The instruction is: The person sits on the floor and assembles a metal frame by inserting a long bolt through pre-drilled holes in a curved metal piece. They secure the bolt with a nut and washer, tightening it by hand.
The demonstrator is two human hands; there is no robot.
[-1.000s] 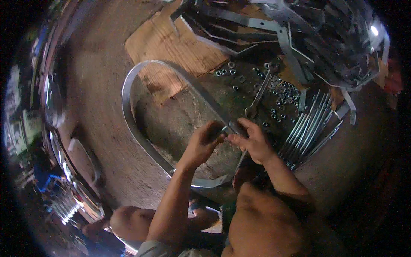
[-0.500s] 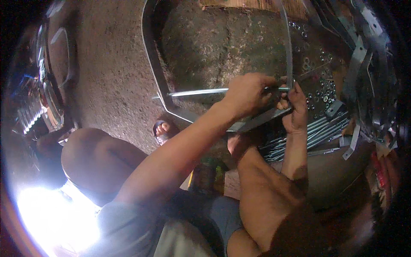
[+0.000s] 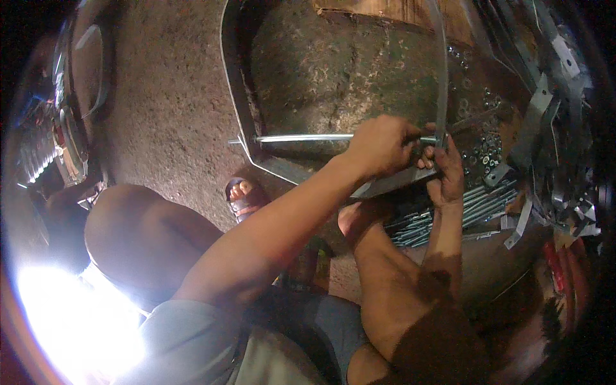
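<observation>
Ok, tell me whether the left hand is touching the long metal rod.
Touching. The head view shows the left hand closed around the right end of the long metal rod, which spans the bent metal strap frame; the rod disappears into the fist with no gap.

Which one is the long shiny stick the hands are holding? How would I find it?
Find the big bent metal strap frame lying on the rough ground. A thin silver threaded rod runs straight across its opening, from the frame's left side to where the left hand and right hand meet. Unlike the bundled rods lying below, it stands alone.
</observation>
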